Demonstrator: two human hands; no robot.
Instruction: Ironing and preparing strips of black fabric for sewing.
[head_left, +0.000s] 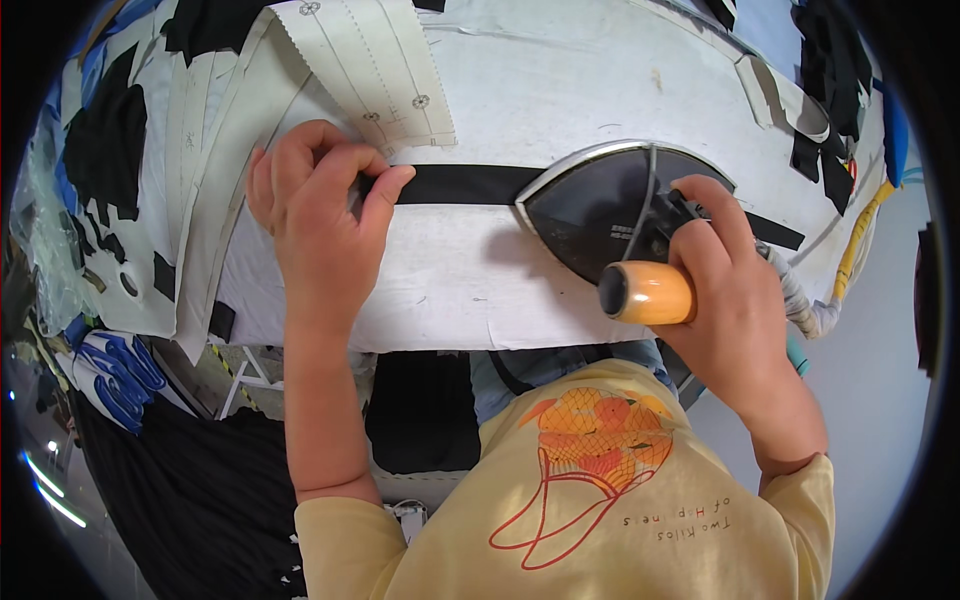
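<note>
A long black fabric strip point(462, 184) lies flat across the white padded ironing table point(450, 290). My left hand point(318, 215) pinches the strip's left end between thumb and fingers and holds it taut. My right hand point(738, 290) is closed around the wooden handle point(648, 292) of a dark, metal-edged iron point(590, 205). The iron rests on the strip with its pointed tip toward my left hand, and part of the strip is hidden beneath it.
Paper pattern pieces point(385, 75) lie on the table's far left. Black fabric scraps point(105, 140) sit at the left, more black cloth point(830, 60) at the far right. A wrapped cord point(800, 300) and yellow hose point(860, 240) trail from the iron. Blue-and-white bags point(115, 370) sit below left.
</note>
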